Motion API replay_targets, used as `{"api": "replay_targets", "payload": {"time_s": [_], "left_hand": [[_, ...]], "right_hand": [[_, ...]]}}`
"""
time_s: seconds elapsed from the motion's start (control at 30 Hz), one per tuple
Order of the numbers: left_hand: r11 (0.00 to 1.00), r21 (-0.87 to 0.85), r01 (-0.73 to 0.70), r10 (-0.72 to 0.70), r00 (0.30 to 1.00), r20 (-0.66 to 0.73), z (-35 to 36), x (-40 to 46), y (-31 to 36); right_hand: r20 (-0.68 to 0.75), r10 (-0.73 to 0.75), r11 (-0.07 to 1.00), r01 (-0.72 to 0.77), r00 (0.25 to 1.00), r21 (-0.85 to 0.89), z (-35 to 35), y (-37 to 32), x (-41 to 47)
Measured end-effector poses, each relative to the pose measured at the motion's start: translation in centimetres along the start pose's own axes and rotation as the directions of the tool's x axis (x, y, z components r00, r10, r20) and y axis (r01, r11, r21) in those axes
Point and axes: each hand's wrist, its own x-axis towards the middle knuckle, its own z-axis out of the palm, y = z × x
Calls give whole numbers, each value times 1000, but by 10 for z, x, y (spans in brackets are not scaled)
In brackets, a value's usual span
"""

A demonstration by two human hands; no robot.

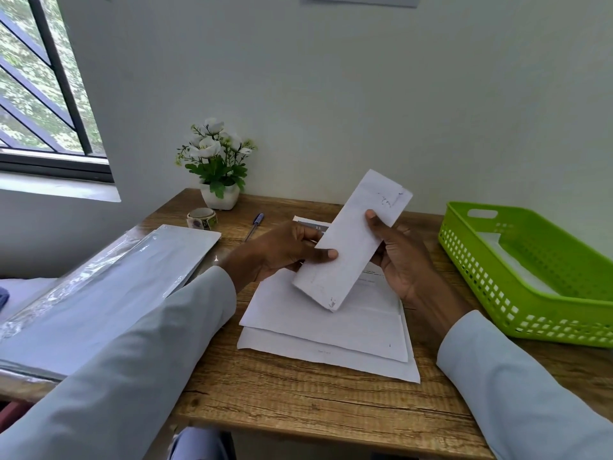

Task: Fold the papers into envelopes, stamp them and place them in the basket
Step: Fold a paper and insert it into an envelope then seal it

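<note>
Above desk [298, 403]: folded paper [351, 240] diagonal, far-right-pointing

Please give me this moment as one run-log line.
step: folding | left hand: grips folded paper | right hand: grips folded paper | paper: held above paper stack | basket: right

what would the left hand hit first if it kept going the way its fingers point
The left hand points rightward across the folded paper it grips, so past that it would probably meet the right hand holding the other edge. Depth is hard to judge from this single view.
</note>
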Motion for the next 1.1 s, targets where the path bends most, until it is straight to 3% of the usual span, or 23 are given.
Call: {"api": "replay_targets", "payload": {"time_s": [0.2, 0.37, 0.47, 0.7, 0.9, 1.03, 1.1], "left_hand": [[999, 43, -13, 14, 1000, -25, -1, 1, 2], [999, 51, -7, 9, 999, -47, -7, -1, 6], [998, 61, -13, 13, 1000, 12, 1, 0, 9], [976, 210, 57, -63, 998, 24, -4, -2, 7], [980, 199, 16, -13, 1000, -16, -14, -6, 11], [980, 199, 29, -30, 1000, -2, -24, -13, 13], [985, 167, 32, -21, 998, -66, -41, -24, 12]], "right_hand": [[103, 28, 999, -24, 994, -37, -7, -12, 0], [-1, 8, 999, -8, 1000, 32, -15, -13, 7], [-22, 5, 998, -3, 1000, 69, -8, -7, 4], [-103, -23, 975, 45, 994, 218, -14, -21, 4], [145, 84, 995, -90, 986, 38, -9, -12, -7], [120, 50, 998, -52, 992, 21, -1, -5, -5], [83, 58, 998, -61, 995, 30, -2, -3, -3]]}}
